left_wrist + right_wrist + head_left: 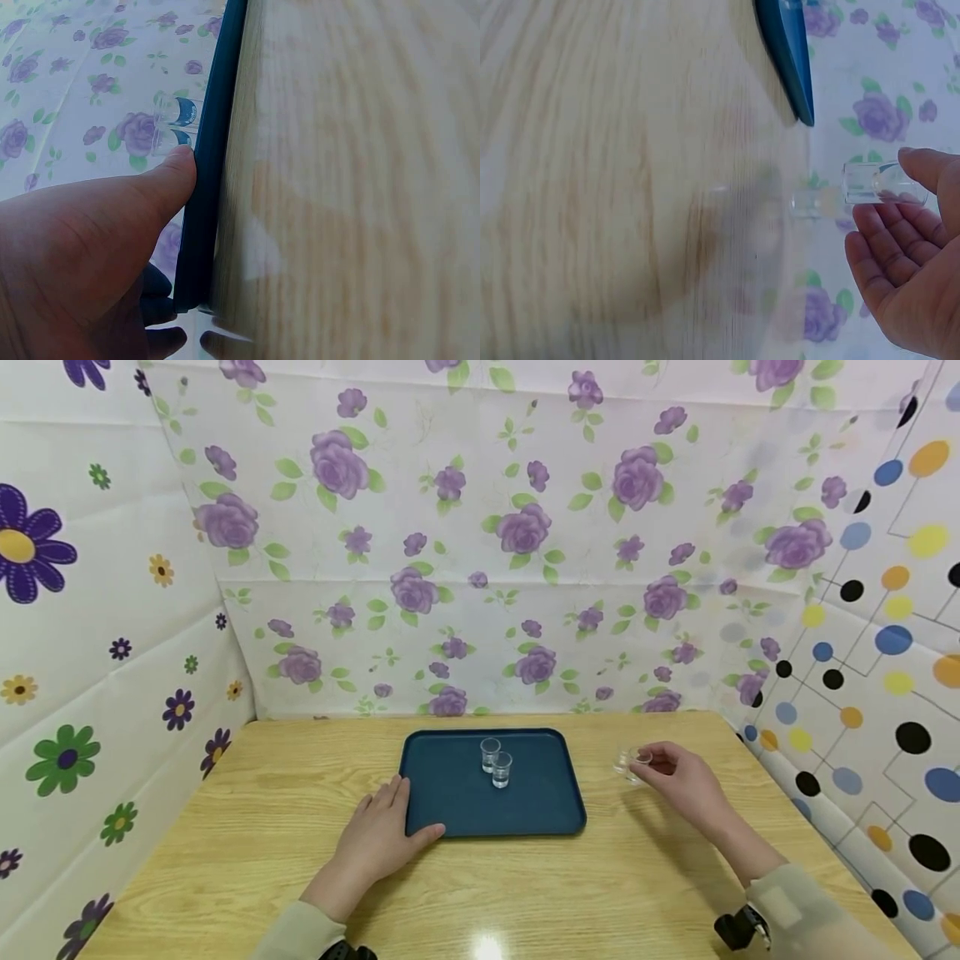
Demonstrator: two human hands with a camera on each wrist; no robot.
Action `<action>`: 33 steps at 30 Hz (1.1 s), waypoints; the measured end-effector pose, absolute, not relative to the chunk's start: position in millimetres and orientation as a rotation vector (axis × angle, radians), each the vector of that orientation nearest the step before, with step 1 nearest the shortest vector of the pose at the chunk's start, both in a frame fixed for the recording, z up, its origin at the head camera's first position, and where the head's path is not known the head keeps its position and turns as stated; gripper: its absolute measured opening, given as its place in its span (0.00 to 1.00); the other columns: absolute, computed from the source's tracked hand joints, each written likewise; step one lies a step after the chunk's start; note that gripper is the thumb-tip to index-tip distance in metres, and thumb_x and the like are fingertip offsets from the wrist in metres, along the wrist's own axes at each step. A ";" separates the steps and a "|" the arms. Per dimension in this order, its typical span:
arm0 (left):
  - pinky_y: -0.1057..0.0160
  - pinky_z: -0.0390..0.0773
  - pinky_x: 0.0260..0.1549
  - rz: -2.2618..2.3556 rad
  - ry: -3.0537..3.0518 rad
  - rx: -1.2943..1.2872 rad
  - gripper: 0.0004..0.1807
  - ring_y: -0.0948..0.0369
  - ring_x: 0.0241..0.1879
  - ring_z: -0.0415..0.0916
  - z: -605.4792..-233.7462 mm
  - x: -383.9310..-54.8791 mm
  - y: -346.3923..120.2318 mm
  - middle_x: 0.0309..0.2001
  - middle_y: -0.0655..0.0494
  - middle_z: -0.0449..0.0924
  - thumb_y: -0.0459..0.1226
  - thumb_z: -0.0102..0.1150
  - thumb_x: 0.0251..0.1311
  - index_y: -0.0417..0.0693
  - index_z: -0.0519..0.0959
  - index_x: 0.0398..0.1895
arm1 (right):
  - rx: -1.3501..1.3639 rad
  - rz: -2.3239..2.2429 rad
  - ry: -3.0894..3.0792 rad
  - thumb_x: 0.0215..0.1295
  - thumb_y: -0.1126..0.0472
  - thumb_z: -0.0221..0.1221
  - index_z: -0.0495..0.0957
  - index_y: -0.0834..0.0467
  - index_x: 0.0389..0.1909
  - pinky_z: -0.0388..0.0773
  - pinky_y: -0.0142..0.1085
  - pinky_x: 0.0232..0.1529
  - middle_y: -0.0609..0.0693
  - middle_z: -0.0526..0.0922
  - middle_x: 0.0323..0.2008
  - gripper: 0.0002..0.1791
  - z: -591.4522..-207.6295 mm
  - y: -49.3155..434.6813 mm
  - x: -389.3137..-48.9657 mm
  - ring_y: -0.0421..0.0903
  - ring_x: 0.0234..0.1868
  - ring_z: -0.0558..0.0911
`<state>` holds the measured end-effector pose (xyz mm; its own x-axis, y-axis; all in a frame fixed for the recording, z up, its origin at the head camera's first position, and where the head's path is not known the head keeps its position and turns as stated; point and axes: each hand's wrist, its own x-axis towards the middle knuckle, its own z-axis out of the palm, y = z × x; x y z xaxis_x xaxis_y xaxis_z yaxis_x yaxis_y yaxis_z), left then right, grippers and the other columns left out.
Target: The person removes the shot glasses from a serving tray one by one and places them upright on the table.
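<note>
My right hand [686,781] pinches a small clear shot glass [885,182] between thumb and fingers, to the right of the tray. In the right wrist view its base sits above the tabletop. Just behind it, a second clear shot glass [806,203] stands on the table. My left hand [382,835] rests at the near left corner of a dark blue tray [450,802], fingers spread along the left side and thumb on the front rim. Two more shot glasses, one [490,753] behind the other [501,771], stand upright on the tray's far half.
The tray lies on a light wood-grain table [525,893]. A white cloth with purple roses [525,527] hangs behind the table's far edge. Patterned cloths also hang at both sides, with daisies [67,760] on the left and coloured dots [892,639] on the right.
</note>
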<state>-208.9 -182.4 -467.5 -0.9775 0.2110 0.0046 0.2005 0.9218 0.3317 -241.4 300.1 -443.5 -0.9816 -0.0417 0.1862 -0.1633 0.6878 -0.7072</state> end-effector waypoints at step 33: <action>0.32 0.52 0.83 0.538 3.044 0.315 0.59 0.36 0.84 0.55 -470.3 -211.3 -181.6 0.85 0.32 0.56 0.69 0.62 0.73 0.32 0.57 0.87 | 0.011 1.263 -2.781 0.84 0.49 0.63 0.75 0.70 0.72 0.86 0.43 0.50 0.67 0.81 0.62 0.31 -468.0 329.0 -280.6 0.63 0.61 0.82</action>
